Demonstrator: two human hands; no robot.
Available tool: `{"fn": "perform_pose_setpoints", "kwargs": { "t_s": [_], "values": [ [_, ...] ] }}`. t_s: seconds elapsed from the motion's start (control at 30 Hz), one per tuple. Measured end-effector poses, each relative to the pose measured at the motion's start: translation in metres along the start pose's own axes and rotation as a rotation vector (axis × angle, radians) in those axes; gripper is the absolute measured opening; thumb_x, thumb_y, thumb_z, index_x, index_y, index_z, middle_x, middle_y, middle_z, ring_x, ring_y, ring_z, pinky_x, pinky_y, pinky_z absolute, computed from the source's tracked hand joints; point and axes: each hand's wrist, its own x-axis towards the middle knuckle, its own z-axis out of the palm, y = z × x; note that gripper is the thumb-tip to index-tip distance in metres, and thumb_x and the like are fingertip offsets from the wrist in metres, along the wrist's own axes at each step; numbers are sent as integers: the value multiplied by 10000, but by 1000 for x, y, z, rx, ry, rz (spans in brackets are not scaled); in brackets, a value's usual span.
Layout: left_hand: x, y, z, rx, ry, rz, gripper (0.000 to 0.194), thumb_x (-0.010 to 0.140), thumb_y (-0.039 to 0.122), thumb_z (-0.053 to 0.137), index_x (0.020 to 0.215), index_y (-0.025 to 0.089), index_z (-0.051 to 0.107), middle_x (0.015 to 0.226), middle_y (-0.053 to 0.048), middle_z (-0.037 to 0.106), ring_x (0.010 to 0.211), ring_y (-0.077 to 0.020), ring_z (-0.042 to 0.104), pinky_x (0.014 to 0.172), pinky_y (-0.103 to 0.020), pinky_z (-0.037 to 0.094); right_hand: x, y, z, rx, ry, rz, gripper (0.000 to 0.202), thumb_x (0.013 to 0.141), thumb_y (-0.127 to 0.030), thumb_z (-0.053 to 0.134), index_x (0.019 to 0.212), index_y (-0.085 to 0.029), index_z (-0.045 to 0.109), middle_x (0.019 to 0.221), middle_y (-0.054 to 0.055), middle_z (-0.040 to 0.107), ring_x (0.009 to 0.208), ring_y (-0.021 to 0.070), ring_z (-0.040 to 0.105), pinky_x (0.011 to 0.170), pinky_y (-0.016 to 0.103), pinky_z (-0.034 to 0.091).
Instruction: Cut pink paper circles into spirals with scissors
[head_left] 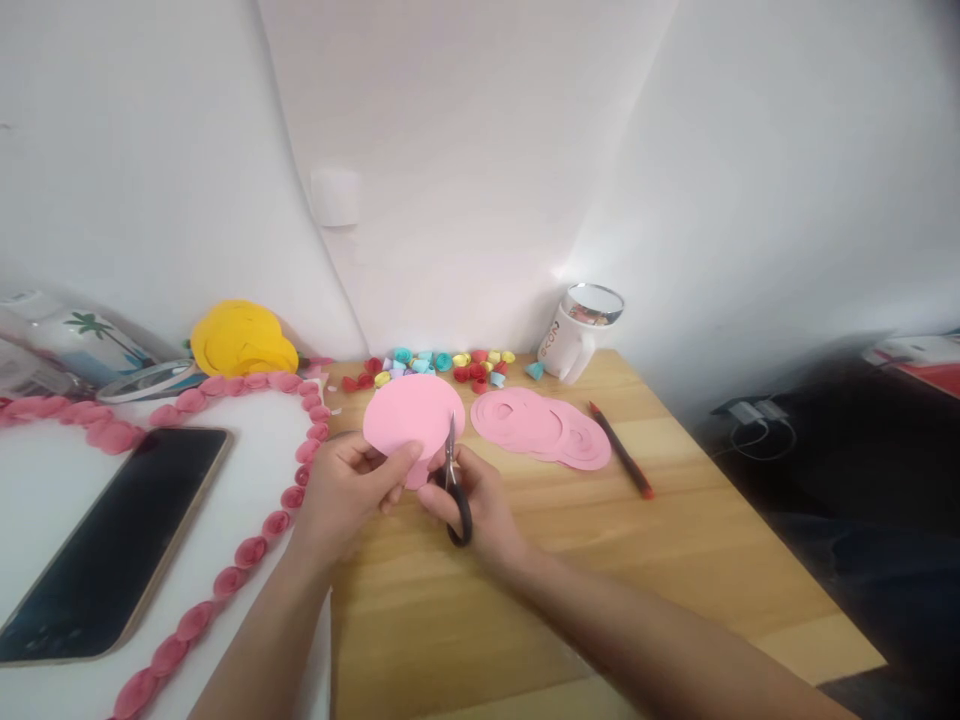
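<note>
A round pink paper (409, 412) is pinched along its lower edge by my left hand (352, 485), thumb on top. My right hand (476, 500) holds black-handled scissors (459, 510), whose blades point away from me and lie at the right edge of the paper. A small strip of pink paper hangs between the two hands. Right of the held paper, several pink paper circles with spiral cuts (517, 420) overlap on the wooden table (600, 580). Beside them lies a dark pen with red ends (621, 450).
Small coloured paper rolls (420, 362) and a white mug (577, 335) stand along the wall. On the left, a phone (112, 550) rests on a white board (240, 640) edged with pink paper roses (250, 552). Yellow paper shapes (241, 340) sit behind it.
</note>
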Motion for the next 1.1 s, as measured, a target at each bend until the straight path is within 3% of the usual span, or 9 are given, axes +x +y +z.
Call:
{"fn": "perform_pose_setpoints", "kwargs": {
  "t_s": [0.33,0.5,1.1],
  "values": [
    [-2,2,5,71,12,-61,277,652,333,669,481,152,548,397,28,510,375,-72,429,370,-191,321,0,4,2,119,-67,7,476,600,-416,745,870,-226,402,634,-37,541,584,141,549,611,287,440],
    [-3,2,1,179,-6,-27,367,671,344,642,397,162,480,344,34,458,351,-66,408,367,-189,319,1,5,-1,118,-18,17,599,555,-381,787,971,-235,380,667,-37,539,589,129,535,619,281,446],
    [-1,2,0,129,-19,-14,263,680,316,628,488,158,542,379,38,473,364,-68,417,376,-190,322,1,-4,2,83,-32,22,506,599,-435,739,910,-224,400,657,-26,595,609,152,591,618,292,459]
  ]
}}
